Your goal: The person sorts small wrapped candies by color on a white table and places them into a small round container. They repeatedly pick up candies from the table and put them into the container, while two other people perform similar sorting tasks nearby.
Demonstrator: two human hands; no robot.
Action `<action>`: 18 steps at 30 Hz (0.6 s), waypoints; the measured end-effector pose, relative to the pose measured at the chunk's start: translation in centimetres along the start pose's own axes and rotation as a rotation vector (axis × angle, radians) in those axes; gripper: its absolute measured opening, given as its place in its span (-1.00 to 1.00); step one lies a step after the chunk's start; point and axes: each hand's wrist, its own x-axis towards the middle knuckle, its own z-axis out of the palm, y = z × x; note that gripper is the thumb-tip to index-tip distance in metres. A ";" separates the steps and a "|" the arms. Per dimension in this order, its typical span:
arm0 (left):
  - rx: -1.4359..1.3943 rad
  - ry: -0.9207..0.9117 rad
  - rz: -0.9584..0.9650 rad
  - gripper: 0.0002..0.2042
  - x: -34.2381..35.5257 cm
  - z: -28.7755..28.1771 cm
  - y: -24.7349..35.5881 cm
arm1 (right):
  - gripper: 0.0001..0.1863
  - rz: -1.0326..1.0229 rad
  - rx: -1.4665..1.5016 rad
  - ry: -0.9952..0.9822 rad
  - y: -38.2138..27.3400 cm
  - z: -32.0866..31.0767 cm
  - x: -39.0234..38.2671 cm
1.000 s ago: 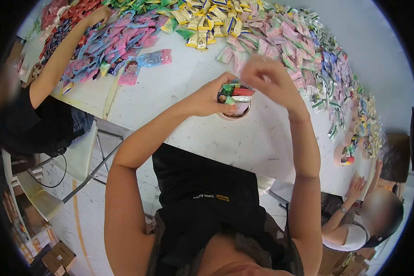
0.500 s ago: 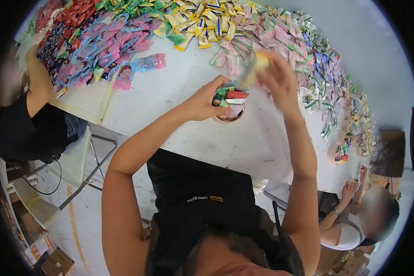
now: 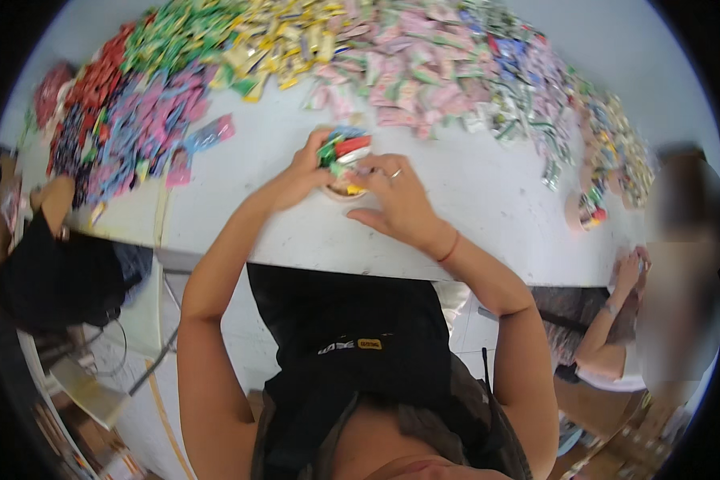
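A pale round tub (image 3: 338,194) sits on the white table (image 3: 256,160), heaped with red, green, silver and yellow packets (image 3: 352,146). Around its left side, the fingers of my left hand (image 3: 302,172) grip it. On its right, my right hand (image 3: 400,200) has its index and middle fingertips at the packets, with the thumb spread apart below; a ring and a red wrist string show on it. A yellow packet (image 3: 354,188) shows low in the tub, partly behind the fingers. The picture is somewhat blurred.
Mounds of yellow (image 3: 280,48), pink (image 3: 424,80), green (image 3: 176,40) and red packets (image 3: 104,72) line the far side. Another filled tub (image 3: 584,212) stands at the right. A co-worker in black (image 3: 48,272) is at the left, another person's arm (image 3: 608,320) at the right.
My right hand held a blurred yellow packet above the tub; it has come down to the tub's right side, thumb spread. My left hand and tub appear further left as the view shifted.
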 end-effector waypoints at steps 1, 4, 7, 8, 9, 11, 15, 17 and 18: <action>0.097 0.045 -0.031 -0.20 -0.2 1.1 0.5 | -0.44 0.043 0.007 0.031 0.1 -0.1 -0.9; 0.301 0.123 0.242 -0.38 -0.5 5.4 -1.2 | -0.51 0.117 -0.027 0.115 0.1 -2.3 -3.9; 0.046 -0.090 0.311 -0.26 0.1 9.7 0.1 | -0.52 0.231 -0.063 0.228 -1.0 -5.1 -8.5; -0.002 -0.109 0.339 -0.23 0.0 10.7 0.7 | -0.52 0.301 -0.131 0.287 -0.9 -6.1 -9.9; 0.006 -0.126 0.318 -0.23 -0.4 11.2 2.0 | -0.52 0.380 -0.202 0.342 -0.8 -7.4 -11.6; 0.058 -0.059 0.347 -0.23 -0.9 12.0 2.8 | -0.51 0.516 -0.362 0.450 0.2 -9.7 -15.1; -0.070 0.019 0.223 -0.42 -2.7 12.1 2.7 | -0.46 0.743 -0.547 0.667 3.7 -13.0 -20.5; -0.113 0.071 0.187 -0.45 -3.6 12.2 2.0 | -0.42 0.760 -0.640 0.714 6.2 -14.9 -22.1; -0.133 0.100 0.169 -0.46 -4.2 12.2 1.6 | -0.42 0.781 -0.680 0.722 7.1 -15.7 -22.8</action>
